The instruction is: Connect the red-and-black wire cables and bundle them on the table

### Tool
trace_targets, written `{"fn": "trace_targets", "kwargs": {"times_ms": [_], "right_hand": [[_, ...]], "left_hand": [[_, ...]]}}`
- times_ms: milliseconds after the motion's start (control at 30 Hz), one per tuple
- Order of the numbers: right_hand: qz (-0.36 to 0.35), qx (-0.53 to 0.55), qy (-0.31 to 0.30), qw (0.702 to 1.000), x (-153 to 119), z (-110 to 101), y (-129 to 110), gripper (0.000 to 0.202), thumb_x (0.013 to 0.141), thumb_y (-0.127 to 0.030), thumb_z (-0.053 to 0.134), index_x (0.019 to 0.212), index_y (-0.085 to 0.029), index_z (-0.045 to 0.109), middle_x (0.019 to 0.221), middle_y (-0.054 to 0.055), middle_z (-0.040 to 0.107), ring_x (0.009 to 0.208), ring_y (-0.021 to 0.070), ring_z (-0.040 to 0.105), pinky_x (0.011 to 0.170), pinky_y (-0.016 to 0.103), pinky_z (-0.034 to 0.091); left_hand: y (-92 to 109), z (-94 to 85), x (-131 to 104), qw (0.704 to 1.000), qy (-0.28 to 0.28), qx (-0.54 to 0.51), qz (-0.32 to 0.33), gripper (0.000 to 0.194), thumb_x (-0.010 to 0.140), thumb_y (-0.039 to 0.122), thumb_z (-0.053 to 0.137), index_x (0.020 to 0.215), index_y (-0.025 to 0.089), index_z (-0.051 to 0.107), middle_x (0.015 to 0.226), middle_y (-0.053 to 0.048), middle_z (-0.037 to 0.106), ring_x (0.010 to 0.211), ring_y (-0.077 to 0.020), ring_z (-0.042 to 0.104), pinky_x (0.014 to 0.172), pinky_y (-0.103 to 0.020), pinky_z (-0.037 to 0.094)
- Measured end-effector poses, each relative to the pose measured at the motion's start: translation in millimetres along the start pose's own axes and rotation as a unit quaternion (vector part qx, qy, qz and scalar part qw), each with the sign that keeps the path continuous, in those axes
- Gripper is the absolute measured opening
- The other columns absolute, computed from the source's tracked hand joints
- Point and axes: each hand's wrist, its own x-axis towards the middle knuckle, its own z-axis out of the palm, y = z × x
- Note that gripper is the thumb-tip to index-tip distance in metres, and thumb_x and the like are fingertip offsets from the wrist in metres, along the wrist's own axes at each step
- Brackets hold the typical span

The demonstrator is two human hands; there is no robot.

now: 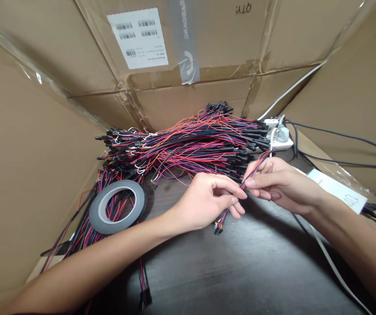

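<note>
Between my two hands runs a wire harness [259, 164] of red, blue and black wires. My left hand [209, 199] pinches it near the lower part, where a small black connector [218, 228] with white and yellow wire ends hangs below the fingers. My right hand [273, 181] grips the same wires just to the right, thumb against forefinger, and the other wire ends stick out above it. Behind both hands lies a big pile of similar wire harnesses [188, 148]. A roll of grey tape [96, 211] rests on more harnesses, left of my left hand.
Cardboard walls [221, 43] enclose the dark table [240, 271] at the back and sides. A white power strip [284, 142] with plugs stands at the back right, near a white box [335, 190]. A white cable [334, 267] crosses the right side. Black connectors [145, 298] lie at the front.
</note>
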Motion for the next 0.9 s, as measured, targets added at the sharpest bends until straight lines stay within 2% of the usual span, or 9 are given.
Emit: {"fn": "trace_targets", "kwargs": {"times_ms": [100,200,400,567,767,900], "right_hand": [[-0.011,0.017,0.01,1.0,1.1,2.4,3.1,0.022,0.055,-0.026,0.085,0.057,-0.013,0.067,0.045,0.001,0.057,0.037,0.0057,0.043,0.034,0.018,0.018],[-0.025,0.025,0.03,0.999,1.3,4.5,4.7,0.023,0.055,-0.025,0.085,0.057,-0.013,0.066,0.046,0.001,0.057,0.038,0.0052,0.042,0.036,0.018,0.018],[-0.028,-0.005,0.011,1.0,0.2,3.4,4.4,0.025,0.059,-0.029,0.086,0.062,-0.014,0.066,0.047,-0.001,0.055,0.04,0.0049,0.041,0.036,0.017,0.02],[-0.047,-0.007,0.034,0.998,1.7,5.0,5.7,0.029,0.053,-0.025,0.089,0.056,-0.014,0.062,0.043,-0.002,0.053,0.038,0.0045,0.04,0.035,0.016,0.022],[-0.06,0.033,0.055,0.996,2.8,1.8,5.5,0.03,0.056,-0.027,0.087,0.054,-0.013,0.061,0.042,0.0,0.054,0.037,0.0043,0.042,0.034,0.016,0.021],[-0.061,0.035,0.056,0.996,3.6,1.1,4.8,0.028,0.057,-0.025,0.086,0.052,-0.013,0.061,0.041,0.0,0.054,0.035,0.0038,0.04,0.034,0.016,0.02]], "left_hand": [[3.5,-0.9,0.5,0.999,-0.004,-0.014,-0.035,0.01,0.075,0.003,0.062,0.077,0.005,0.071,0.066,-0.006,0.068,0.053,-0.0129,0.067,0.057,-0.023,0.055],[6.2,-0.9,0.5,0.998,0.0,-0.025,-0.055,0.011,0.075,0.002,0.063,0.081,0.004,0.072,0.064,-0.007,0.07,0.055,-0.0135,0.068,0.058,-0.022,0.056],[5.9,-0.9,-0.7,0.998,-0.004,-0.031,-0.052,0.015,0.075,0.0,0.063,0.085,0.005,0.073,0.071,-0.007,0.072,0.056,-0.0134,0.07,0.059,-0.021,0.057],[4.7,-0.6,-0.1,0.997,-0.019,-0.048,-0.054,0.019,0.073,-0.001,0.064,0.086,0.007,0.074,0.075,-0.006,0.072,0.059,-0.0127,0.07,0.062,-0.021,0.058],[2.1,-4.8,1.1,0.987,-0.078,-0.121,-0.072,0.031,0.072,-0.003,0.065,0.098,0.012,0.074,0.105,-0.01,0.072,0.079,-0.0179,0.073,0.071,-0.03,0.062],[0.0,-7.9,1.5,0.979,-0.095,-0.154,-0.094,0.034,0.073,-0.001,0.066,0.103,0.013,0.073,0.099,-0.011,0.073,0.083,-0.0203,0.073,0.072,-0.032,0.062]]}}
